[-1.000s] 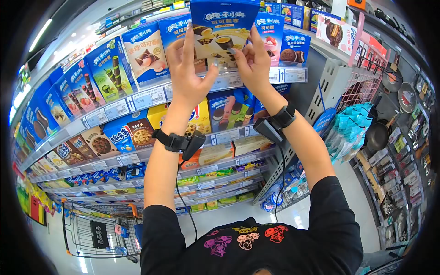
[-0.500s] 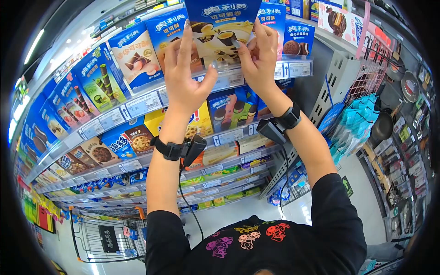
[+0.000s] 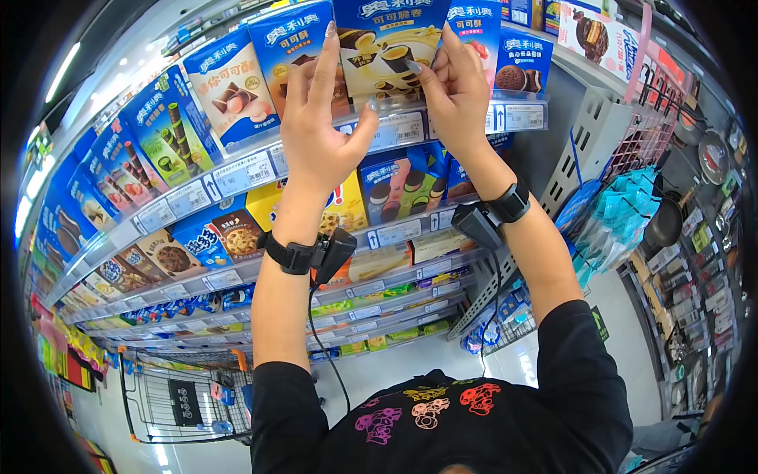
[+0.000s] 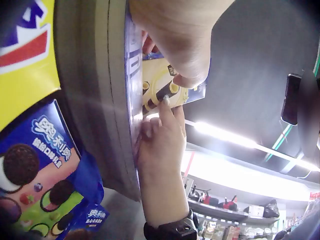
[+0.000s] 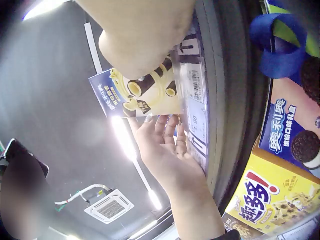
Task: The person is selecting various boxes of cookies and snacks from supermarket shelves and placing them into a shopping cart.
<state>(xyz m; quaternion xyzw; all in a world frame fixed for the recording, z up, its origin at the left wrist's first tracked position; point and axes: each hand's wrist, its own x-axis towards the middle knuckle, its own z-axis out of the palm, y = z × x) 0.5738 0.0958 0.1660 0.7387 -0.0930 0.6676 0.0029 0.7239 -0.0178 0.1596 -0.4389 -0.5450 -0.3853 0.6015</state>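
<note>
The left hand point(image 3: 320, 126) pressed straight fingers against the blue box point(image 3: 387, 35) at the shelf point(image 3: 513, 117); the right hand point(image 3: 456, 91) pinched its edge.

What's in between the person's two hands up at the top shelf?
A blue and cream snack box. The left hand lies flat against it, the right hand pinches its other side. The head view shows this.

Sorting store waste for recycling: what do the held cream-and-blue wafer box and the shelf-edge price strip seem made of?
The cream-and-blue wafer box: probably glossy printed paperboard, given flat faces, crisp edges and sheen. The price strip: apparently clear plastic over paper labels; it glares while printed tags show through.
</note>
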